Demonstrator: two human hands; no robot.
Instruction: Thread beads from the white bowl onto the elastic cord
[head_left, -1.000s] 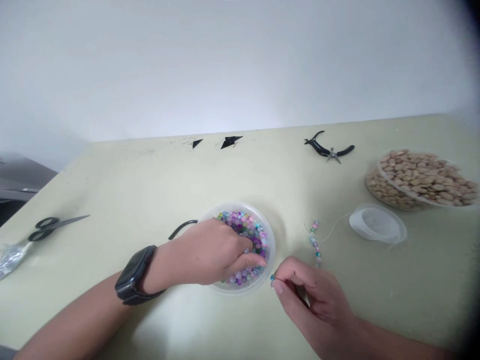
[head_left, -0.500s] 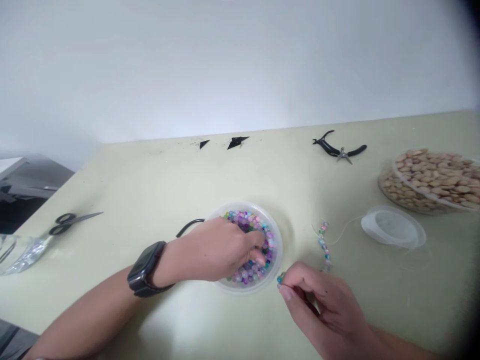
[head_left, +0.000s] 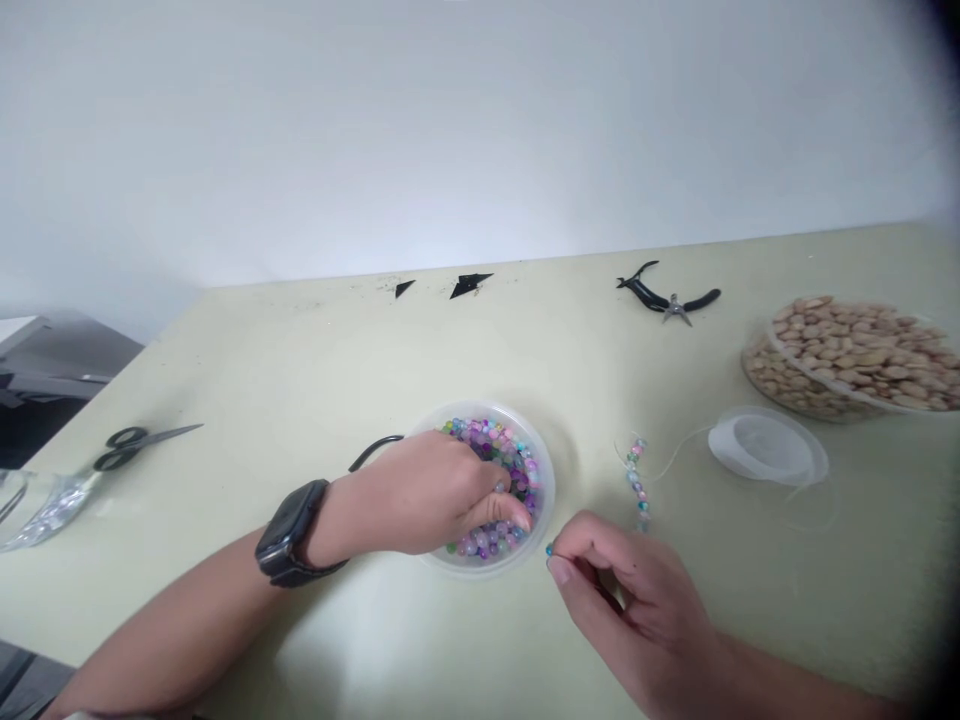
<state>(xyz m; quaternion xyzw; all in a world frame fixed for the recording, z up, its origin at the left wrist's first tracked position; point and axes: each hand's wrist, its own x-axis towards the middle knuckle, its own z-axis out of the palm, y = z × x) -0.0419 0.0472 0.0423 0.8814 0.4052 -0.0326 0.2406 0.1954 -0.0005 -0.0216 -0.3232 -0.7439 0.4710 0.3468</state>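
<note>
My left hand (head_left: 439, 492), with a black watch (head_left: 291, 533) on its wrist, is over the clear plastic bowl (head_left: 549, 490) of coloured beads (head_left: 487, 540). Its fingers are curled, and a small pale bead (head_left: 499, 487) shows between thumb and finger. To the right of the bowl, my right hand (head_left: 637, 605) is closed in a pinch on a beaded string, a teal bead (head_left: 550, 549) peeking out at the fingertips. Behind that hand, the strung beads (head_left: 635, 478) trail over the table; the part within the hand is hidden.
Thin cord runs from the beads to a white spool (head_left: 772, 445). A clear tub of nuts or seeds (head_left: 862, 350) stands at right. Black-handled pliers (head_left: 664, 300) lie at the back, scissors (head_left: 142, 443) at left beside a clear plastic packet (head_left: 45, 505). Black scraps (head_left: 469, 285) lie near the wall.
My left thumb and fingers have shifted within the bowl, and a pale bead now shows between them. My right hand keeps its pinch, with less of the beads showing at its fingertips.
</note>
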